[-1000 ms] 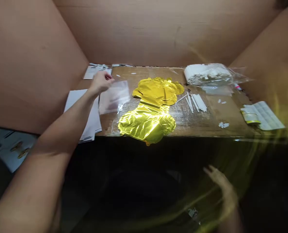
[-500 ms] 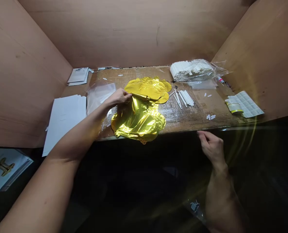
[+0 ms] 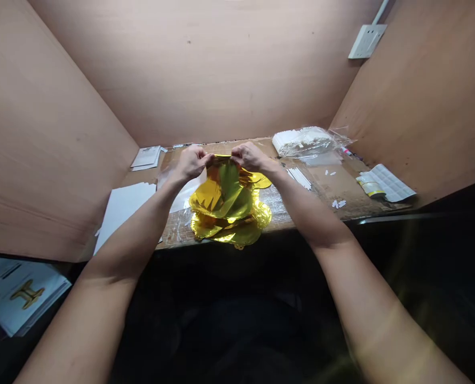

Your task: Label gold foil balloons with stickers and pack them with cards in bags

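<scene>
A gold foil balloon [image 3: 229, 205] lies crumpled in a heap on the cardboard-covered table top [image 3: 317, 186]. My left hand [image 3: 191, 162] and my right hand [image 3: 248, 157] both pinch its upper edge and hold that edge lifted. A clear plastic sheet [image 3: 186, 194] lies under my left forearm, beside the foil. Loose white plastic sticks [image 3: 299, 178] lie just right of my right wrist.
A plastic bag of white sticks [image 3: 303, 141] lies at the back right. A sticker sheet [image 3: 385, 182] and tape roll [image 3: 369, 188] are further right. White paper sheets [image 3: 125, 208] lie at left, and a printed card [image 3: 21, 293] lies below. Tan panels surround the table.
My right hand has come up from below the table edge onto the foil. Both hands now lift its upper edge, and the foil has bunched together. The view has tilted upward.
</scene>
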A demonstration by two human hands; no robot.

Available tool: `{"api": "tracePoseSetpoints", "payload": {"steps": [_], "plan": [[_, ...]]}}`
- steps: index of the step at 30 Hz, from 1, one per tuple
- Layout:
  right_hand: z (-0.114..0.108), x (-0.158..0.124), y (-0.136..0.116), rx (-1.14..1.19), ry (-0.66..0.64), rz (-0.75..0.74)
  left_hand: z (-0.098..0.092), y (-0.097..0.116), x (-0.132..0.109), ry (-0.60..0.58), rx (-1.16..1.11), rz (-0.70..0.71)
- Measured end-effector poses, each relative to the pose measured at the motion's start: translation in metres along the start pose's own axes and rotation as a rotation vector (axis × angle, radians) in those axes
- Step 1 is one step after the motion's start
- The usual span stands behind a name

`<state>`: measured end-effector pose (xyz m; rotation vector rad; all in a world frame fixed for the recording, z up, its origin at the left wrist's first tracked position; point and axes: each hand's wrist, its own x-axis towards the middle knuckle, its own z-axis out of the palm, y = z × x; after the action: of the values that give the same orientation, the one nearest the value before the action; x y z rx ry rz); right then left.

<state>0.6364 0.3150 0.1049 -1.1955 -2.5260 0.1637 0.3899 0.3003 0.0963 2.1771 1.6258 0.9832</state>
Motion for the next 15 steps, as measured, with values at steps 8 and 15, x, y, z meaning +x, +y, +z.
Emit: {"api": "tracePoseSetpoints", "payload": {"steps": [8,15], "plan": [[-0.084,0.006,-0.004,0.168,0.365,-0.204,-0.073,0.081,0.026,0.046,0.295,0.351],[-0.071,-0.103,-0.05,-0.02,0.418,-0.343,-0.063,0.1,-0.098,0.041,0.349,0.501]]}}
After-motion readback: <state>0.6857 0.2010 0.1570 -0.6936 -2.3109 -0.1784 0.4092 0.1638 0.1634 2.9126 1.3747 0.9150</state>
